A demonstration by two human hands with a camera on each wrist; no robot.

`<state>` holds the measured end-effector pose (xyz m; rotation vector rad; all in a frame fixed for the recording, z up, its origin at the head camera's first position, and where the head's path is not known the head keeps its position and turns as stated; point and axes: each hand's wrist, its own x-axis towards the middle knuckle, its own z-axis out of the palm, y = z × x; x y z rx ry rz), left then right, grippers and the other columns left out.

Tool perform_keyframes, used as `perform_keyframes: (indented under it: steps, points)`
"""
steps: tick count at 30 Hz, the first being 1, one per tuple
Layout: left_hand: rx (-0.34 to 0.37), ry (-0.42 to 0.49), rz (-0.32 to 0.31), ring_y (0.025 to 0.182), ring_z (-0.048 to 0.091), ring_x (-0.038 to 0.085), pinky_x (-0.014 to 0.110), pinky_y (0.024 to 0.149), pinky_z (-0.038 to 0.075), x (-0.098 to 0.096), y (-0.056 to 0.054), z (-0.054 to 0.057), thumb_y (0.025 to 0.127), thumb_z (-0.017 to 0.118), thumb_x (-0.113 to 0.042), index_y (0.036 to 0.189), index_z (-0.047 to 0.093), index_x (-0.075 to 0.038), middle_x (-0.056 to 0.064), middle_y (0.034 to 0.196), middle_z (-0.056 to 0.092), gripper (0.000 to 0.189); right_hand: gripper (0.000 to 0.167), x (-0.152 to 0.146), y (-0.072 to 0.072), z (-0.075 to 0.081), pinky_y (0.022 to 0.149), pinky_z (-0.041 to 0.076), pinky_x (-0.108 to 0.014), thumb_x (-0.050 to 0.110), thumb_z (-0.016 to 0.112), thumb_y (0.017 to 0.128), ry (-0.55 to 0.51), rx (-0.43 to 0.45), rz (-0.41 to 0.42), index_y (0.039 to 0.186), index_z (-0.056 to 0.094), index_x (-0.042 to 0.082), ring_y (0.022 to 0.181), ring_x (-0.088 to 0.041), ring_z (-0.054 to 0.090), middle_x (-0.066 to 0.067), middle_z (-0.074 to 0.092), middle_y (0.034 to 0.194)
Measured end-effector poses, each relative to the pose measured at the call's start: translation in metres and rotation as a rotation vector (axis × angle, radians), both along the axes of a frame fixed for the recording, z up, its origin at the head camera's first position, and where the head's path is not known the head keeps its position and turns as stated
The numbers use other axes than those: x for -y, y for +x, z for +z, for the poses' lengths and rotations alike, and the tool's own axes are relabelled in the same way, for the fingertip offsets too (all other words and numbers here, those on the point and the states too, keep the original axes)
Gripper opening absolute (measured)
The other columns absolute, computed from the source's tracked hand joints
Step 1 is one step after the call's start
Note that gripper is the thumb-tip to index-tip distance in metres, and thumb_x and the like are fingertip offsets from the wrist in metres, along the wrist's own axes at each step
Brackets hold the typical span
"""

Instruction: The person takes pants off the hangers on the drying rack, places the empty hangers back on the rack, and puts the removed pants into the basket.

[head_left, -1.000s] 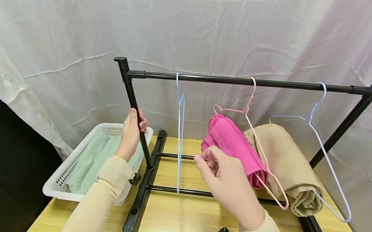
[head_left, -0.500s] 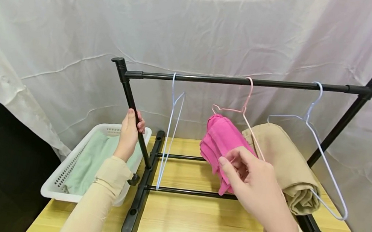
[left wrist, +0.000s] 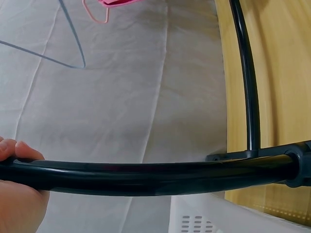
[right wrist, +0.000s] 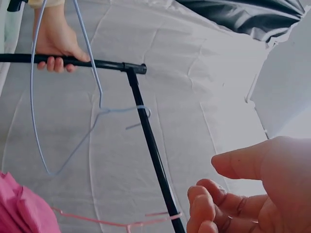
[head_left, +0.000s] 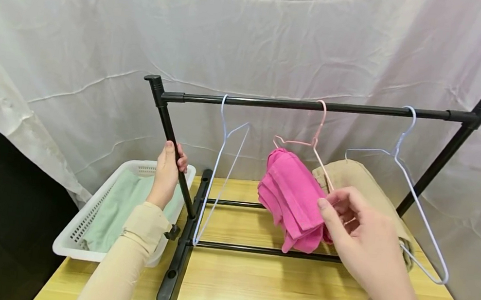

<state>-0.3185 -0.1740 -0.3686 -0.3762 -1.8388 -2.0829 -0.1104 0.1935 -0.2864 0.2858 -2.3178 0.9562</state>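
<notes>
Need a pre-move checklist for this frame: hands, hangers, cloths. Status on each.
1. Left hand gripping the rack's left upright: ok.
2. Right hand holding nothing: ok, per right wrist view.
3. Left blue hanger bare and hooked on the top bar: ok.
4. Pale green cloth on a hanger: not ok, lies in the white basket.
5. Pink cloth securely seated on the pink hanger: cannot tell, right hand hides part.

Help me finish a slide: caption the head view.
Left hand gripping a black rack upright, right hand near pink cloth on a pink hanger.
</notes>
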Motion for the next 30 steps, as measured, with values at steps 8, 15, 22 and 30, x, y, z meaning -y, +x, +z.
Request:
perform_keyframes:
  steps: [8,15,22,30]
  points:
    - [-0.002,-0.006,0.005,0.063,0.038,0.013,0.025,0.063,0.037,0.000,-0.001,0.000,0.112,0.025,-0.058,0.098,0.046,-0.018,-0.004,0.071,0.039,0.048,0.018,-0.014,-0.004,-0.002,0.071,0.046,-0.007,0.027,0.072,0.103,-0.019,0.024,-0.092,0.116,0.070,0.015,0.088,0.008,0.056,-0.001,0.071,0.102]
    - [0.001,-0.005,0.010,0.063,0.039,0.012,0.024,0.062,0.037,0.001,0.000,0.000,0.112,0.026,-0.059,0.097,0.046,-0.018,-0.005,0.070,0.040,0.048,0.040,-0.027,-0.012,-0.014,0.086,0.041,-0.012,0.026,0.071,0.103,-0.004,0.033,-0.085,0.138,0.061,0.007,0.115,-0.013,0.061,-0.014,0.067,0.131]
    - [-0.001,-0.001,0.032,0.063,0.038,0.014,0.024,0.062,0.037,0.003,0.001,-0.003,0.112,0.026,-0.059,0.097,0.047,-0.019,-0.005,0.070,0.040,0.047,0.059,-0.033,-0.022,-0.037,0.086,0.040,-0.001,0.023,0.069,0.105,-0.028,0.147,0.009,0.153,0.043,0.000,0.118,-0.042,0.065,-0.025,0.063,0.136]
    - [-0.004,0.038,0.026,0.060,0.038,0.010,0.022,0.060,0.036,-0.003,0.001,0.000,0.114,0.026,-0.054,0.096,0.047,-0.018,-0.006,0.068,0.039,0.046,0.055,-0.035,-0.028,-0.046,0.077,0.049,-0.010,0.028,0.063,0.109,0.025,0.196,-0.021,0.154,0.048,0.001,0.098,-0.025,0.073,-0.020,0.071,0.121]
